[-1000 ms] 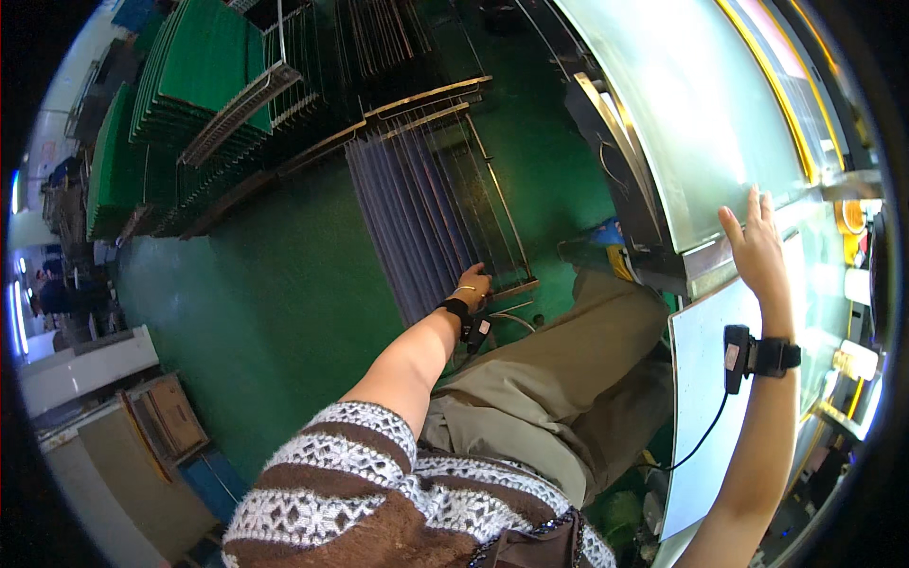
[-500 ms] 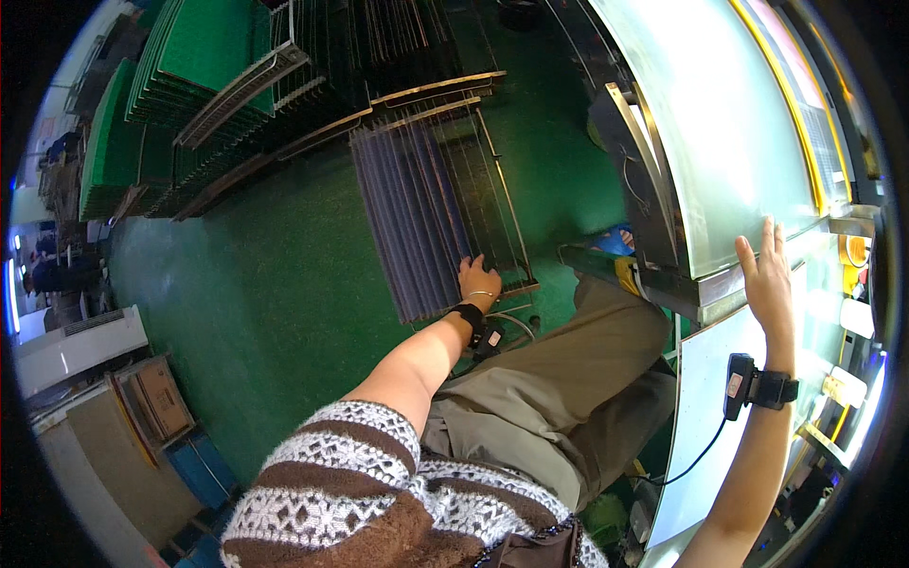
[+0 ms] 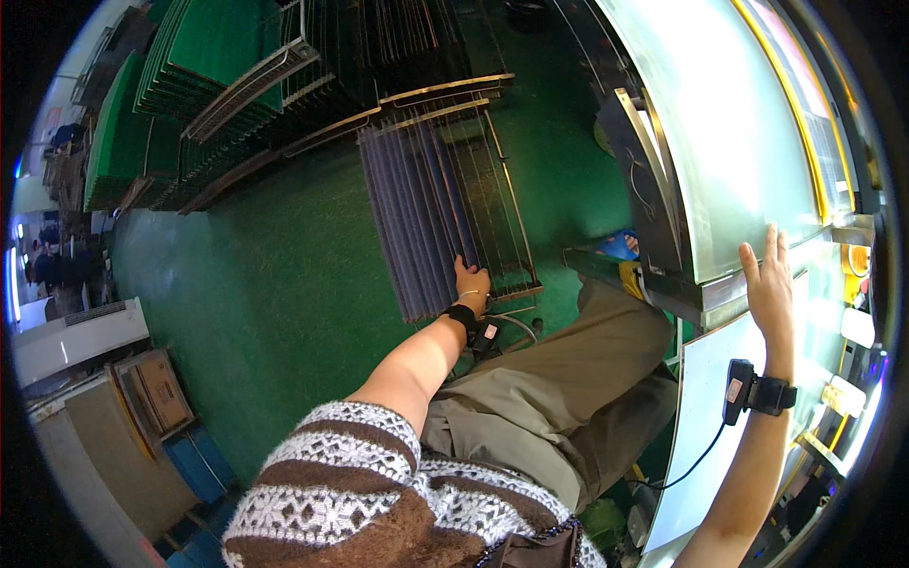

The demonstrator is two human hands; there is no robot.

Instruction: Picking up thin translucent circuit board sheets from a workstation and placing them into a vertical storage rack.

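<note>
A wire rack [image 3: 507, 180] on the floor holds several dark blue-grey panels [image 3: 402, 222] on edge, side by side. At its near end, my left hand [image 3: 472, 287] closes on the edge of the rightmost dark panel [image 3: 445, 204]. Its thumb lies to one side and the fingers curl on the other, partly hidden. My right hand [image 3: 775, 284] lies flat and open, fingers stretched, at the near edge of a pale, shiny glass-topped worktable [image 3: 729, 142]. It holds nothing.
Larger racks with green sheets [image 3: 213, 47] stand at the far left. A white unit [image 3: 95, 327] and a cardboard box [image 3: 159, 393] are at the left. Dark boards [image 3: 639, 175] lean by the worktable. A cable runs from my right wrist device [image 3: 739, 390].
My left hand has drawn its spread fingers together at the panel edge and shifted slightly nearer. My right hand stays on the worktable. The whole view has shifted slightly.
</note>
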